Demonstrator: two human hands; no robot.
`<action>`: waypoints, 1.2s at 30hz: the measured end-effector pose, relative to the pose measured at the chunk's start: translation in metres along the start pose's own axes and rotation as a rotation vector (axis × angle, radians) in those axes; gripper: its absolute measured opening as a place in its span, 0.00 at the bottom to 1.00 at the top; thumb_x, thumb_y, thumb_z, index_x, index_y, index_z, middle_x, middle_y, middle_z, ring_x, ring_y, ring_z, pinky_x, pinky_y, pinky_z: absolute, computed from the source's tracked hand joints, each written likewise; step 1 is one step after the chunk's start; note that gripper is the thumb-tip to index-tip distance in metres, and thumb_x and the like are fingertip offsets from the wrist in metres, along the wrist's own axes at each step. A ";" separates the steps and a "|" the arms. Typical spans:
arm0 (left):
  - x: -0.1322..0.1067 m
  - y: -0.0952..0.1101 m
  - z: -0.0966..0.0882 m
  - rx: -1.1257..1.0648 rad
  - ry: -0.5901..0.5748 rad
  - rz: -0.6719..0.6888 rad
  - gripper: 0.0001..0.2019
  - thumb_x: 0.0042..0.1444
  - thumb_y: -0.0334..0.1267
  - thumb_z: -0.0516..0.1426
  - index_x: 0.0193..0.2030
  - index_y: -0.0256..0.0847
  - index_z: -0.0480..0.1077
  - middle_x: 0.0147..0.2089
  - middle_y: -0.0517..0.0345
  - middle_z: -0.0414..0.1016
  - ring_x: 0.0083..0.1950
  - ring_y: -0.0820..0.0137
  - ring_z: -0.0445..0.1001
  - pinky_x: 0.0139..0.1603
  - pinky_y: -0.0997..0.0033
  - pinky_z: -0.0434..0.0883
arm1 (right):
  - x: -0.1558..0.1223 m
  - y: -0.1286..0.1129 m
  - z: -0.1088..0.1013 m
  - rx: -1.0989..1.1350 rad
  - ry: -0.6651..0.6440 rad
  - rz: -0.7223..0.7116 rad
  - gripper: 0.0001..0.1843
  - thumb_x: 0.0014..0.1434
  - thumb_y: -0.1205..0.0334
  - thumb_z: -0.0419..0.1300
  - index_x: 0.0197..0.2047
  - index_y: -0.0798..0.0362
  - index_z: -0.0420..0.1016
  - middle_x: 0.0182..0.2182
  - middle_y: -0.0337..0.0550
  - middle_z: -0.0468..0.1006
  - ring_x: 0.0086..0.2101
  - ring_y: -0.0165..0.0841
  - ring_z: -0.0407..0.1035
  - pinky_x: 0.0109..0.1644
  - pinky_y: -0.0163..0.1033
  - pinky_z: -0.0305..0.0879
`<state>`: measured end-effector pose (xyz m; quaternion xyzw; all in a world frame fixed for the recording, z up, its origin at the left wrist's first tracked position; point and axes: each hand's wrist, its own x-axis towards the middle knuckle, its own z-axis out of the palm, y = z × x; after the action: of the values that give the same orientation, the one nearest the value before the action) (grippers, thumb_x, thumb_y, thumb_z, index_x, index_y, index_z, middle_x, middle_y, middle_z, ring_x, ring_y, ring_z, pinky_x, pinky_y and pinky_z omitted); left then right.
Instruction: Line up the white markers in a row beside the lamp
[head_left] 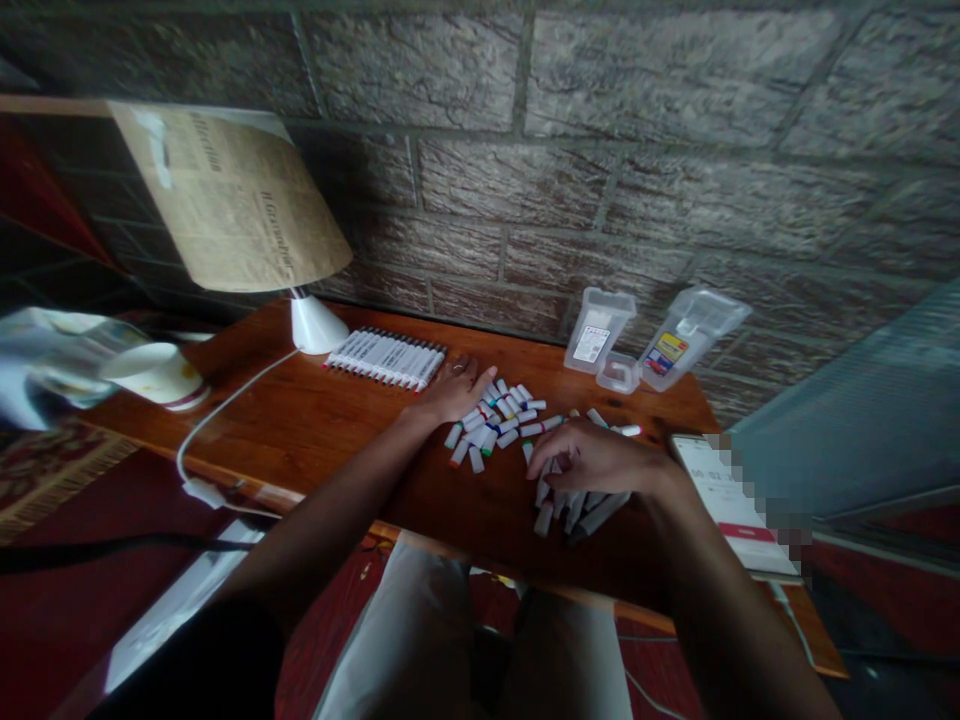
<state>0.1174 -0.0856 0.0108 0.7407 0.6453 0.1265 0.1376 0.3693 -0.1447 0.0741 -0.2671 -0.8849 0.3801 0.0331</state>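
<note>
My left hand (452, 388) lies flat on the wooden table (315, 420), fingers stretched out, touching the left edge of a loose heap of white markers (499, 420) with coloured caps. My right hand (592, 458) is curled over several markers (574, 508) near the table's front edge, its fingers bent down around them. A neat row of markers (386, 358) lies side by side behind my left hand.
A lamp (232, 200) with a newsprint shade stands at the back left, its cord (214, 415) trailing over the front edge. Two clear plastic cases (652, 345) lie open at the back. A phone (731, 500) rests at right. A cup (154, 372) sits at far left.
</note>
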 end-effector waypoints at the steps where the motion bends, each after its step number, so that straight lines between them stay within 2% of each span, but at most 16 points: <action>1: 0.000 0.000 0.000 0.014 0.006 -0.003 0.39 0.68 0.59 0.32 0.70 0.30 0.60 0.74 0.38 0.54 0.77 0.58 0.46 0.74 0.60 0.46 | 0.000 0.000 0.000 0.009 -0.002 0.000 0.16 0.50 0.74 0.62 0.40 0.53 0.85 0.35 0.40 0.84 0.32 0.29 0.75 0.35 0.31 0.66; 5: 0.002 -0.004 0.001 0.049 0.020 -0.007 0.40 0.68 0.58 0.30 0.69 0.27 0.60 0.73 0.35 0.56 0.77 0.57 0.47 0.74 0.59 0.45 | -0.001 0.002 0.003 0.034 -0.013 0.045 0.17 0.47 0.74 0.63 0.39 0.51 0.86 0.32 0.38 0.84 0.31 0.30 0.76 0.33 0.31 0.66; 9: 0.003 -0.007 0.001 0.030 0.006 0.004 0.42 0.67 0.60 0.29 0.71 0.29 0.58 0.74 0.38 0.55 0.78 0.56 0.44 0.75 0.58 0.44 | 0.000 0.002 0.006 0.029 -0.019 0.056 0.17 0.47 0.73 0.63 0.40 0.51 0.85 0.32 0.39 0.84 0.30 0.31 0.77 0.33 0.31 0.68; 14: -0.002 -0.001 -0.002 0.007 0.011 -0.019 0.40 0.68 0.60 0.32 0.69 0.28 0.60 0.74 0.34 0.54 0.77 0.54 0.46 0.74 0.57 0.48 | 0.003 0.006 0.009 -0.001 -0.041 0.078 0.19 0.47 0.74 0.64 0.42 0.52 0.85 0.34 0.40 0.84 0.32 0.32 0.77 0.35 0.33 0.69; 20: -0.002 -0.003 -0.003 0.026 0.029 -0.009 0.40 0.68 0.59 0.32 0.69 0.29 0.60 0.73 0.35 0.56 0.77 0.55 0.48 0.73 0.57 0.49 | 0.008 0.008 0.012 -0.119 -0.011 -0.030 0.20 0.45 0.77 0.63 0.40 0.51 0.85 0.35 0.41 0.83 0.37 0.33 0.76 0.41 0.34 0.69; 23: -0.002 -0.003 -0.003 0.014 0.024 -0.012 0.39 0.68 0.59 0.33 0.69 0.29 0.60 0.73 0.35 0.56 0.77 0.54 0.49 0.73 0.56 0.49 | 0.009 0.007 0.014 -0.176 0.029 -0.050 0.20 0.45 0.78 0.62 0.40 0.50 0.84 0.35 0.40 0.82 0.36 0.33 0.75 0.40 0.34 0.68; 28: -0.002 -0.002 -0.003 -0.025 0.021 -0.007 0.40 0.68 0.60 0.32 0.69 0.30 0.61 0.73 0.37 0.56 0.77 0.55 0.49 0.73 0.57 0.49 | 0.011 0.005 0.017 -0.259 0.041 -0.058 0.19 0.45 0.80 0.60 0.37 0.51 0.83 0.36 0.41 0.81 0.39 0.34 0.75 0.44 0.35 0.67; 32: -0.003 -0.003 -0.004 -0.077 -0.014 -0.018 0.43 0.67 0.62 0.31 0.71 0.28 0.58 0.75 0.38 0.53 0.77 0.57 0.46 0.74 0.61 0.47 | 0.012 0.000 0.015 -0.269 0.043 -0.049 0.17 0.44 0.80 0.62 0.35 0.53 0.82 0.34 0.40 0.80 0.36 0.33 0.73 0.41 0.34 0.65; 36: -0.005 0.002 -0.005 -0.161 -0.043 0.012 0.42 0.67 0.63 0.32 0.74 0.33 0.54 0.76 0.45 0.49 0.78 0.62 0.44 0.74 0.64 0.50 | 0.006 -0.006 0.008 -0.152 0.092 -0.058 0.15 0.47 0.79 0.62 0.36 0.53 0.80 0.33 0.39 0.79 0.32 0.30 0.70 0.35 0.32 0.64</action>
<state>0.1169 -0.0908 0.0162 0.7337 0.6254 0.1628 0.2099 0.3600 -0.1503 0.0717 -0.2605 -0.9161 0.2980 0.0643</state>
